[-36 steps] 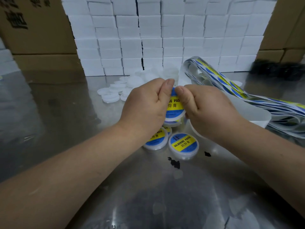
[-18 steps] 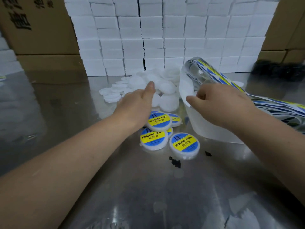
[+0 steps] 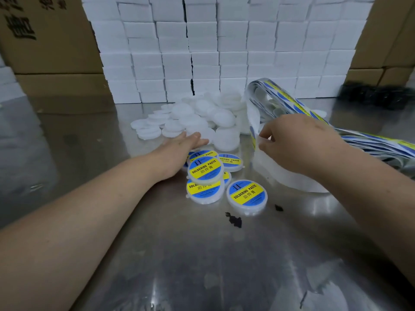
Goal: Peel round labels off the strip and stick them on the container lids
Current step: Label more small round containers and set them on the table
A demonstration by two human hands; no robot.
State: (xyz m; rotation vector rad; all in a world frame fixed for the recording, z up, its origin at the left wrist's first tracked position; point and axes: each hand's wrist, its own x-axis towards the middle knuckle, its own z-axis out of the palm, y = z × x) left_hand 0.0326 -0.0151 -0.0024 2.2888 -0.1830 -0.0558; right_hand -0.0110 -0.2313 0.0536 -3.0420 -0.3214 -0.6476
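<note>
A heap of plain white round lids [image 3: 202,122] lies mid-table. In front of it sit several lids with blue-and-yellow "SOLDERING PASTE" labels [image 3: 205,170], partly stacked. My left hand [image 3: 179,151] reaches forward with straight fingers, its fingertips at a plain white lid [image 3: 203,134] on the heap's near edge. My right hand [image 3: 296,144] pinches a blue-and-yellow label at the edge of the white label strip [image 3: 253,122]. The strip loops up and trails off to the right [image 3: 370,140].
A wall of white boxes [image 3: 224,52] stands behind the heap, with brown cartons [image 3: 45,41] to either side. The steel table [image 3: 202,254] carries small black specks [image 3: 234,219] and white paper scraps near the front.
The labelled lid that both hands held has been set down on the stack. My left hand has reached forward to the white heap, and my right hand has moved to the strip.
</note>
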